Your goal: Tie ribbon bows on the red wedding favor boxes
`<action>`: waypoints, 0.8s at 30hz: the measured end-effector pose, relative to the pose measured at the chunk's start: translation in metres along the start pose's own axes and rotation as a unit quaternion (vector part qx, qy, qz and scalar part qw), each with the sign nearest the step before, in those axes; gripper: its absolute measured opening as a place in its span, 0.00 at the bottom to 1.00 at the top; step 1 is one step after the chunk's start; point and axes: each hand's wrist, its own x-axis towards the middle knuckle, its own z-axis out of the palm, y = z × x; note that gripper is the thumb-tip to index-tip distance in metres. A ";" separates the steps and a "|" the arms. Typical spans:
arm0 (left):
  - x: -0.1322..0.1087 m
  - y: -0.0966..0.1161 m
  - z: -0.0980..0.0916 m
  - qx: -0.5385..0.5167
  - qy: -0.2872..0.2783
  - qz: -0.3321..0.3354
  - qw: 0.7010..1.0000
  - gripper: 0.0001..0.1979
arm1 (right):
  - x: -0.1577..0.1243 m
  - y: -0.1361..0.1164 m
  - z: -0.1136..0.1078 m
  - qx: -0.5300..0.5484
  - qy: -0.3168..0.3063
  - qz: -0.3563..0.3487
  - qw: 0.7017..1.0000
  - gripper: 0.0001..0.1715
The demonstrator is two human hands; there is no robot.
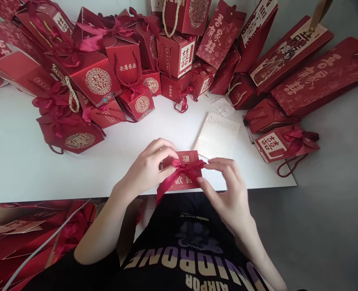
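A small red gift box (183, 184) with pale Chinese characters lies at the table's front edge, between my hands. Across it is tied a dark red ribbon bow (186, 166); one tail hangs over the edge at the left. My left hand (148, 167) is closed, its thumb and index finger pinching the bow's left loop. At the other side, my right hand (229, 186) has thumb and index finger apart. Its index fingertip touches the right loop's end, and the thumb rests by the box's right edge. My fingers cover part of the box.
A lined notepad (219, 135) with handwriting lies just beyond the box, a pen (249, 131) to its right. Red gift boxes (78, 89) with ribbons and rope handles are stacked along the back. Tall red bags (321, 79) lean at the right. A white cable (48, 242) runs below left.
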 end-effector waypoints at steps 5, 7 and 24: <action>-0.004 0.000 0.015 0.046 0.118 -0.015 0.992 0.06 | 0.005 -0.003 0.023 0.044 -0.055 -0.065 0.995 0.12; -0.007 0.000 0.018 0.063 0.140 -0.038 0.987 0.07 | 0.005 -0.001 0.027 0.057 -0.061 -0.046 0.995 0.11; -0.015 0.006 0.022 0.120 0.145 -0.001 0.982 0.08 | 0.001 0.006 0.027 0.088 -0.075 -0.024 0.993 0.11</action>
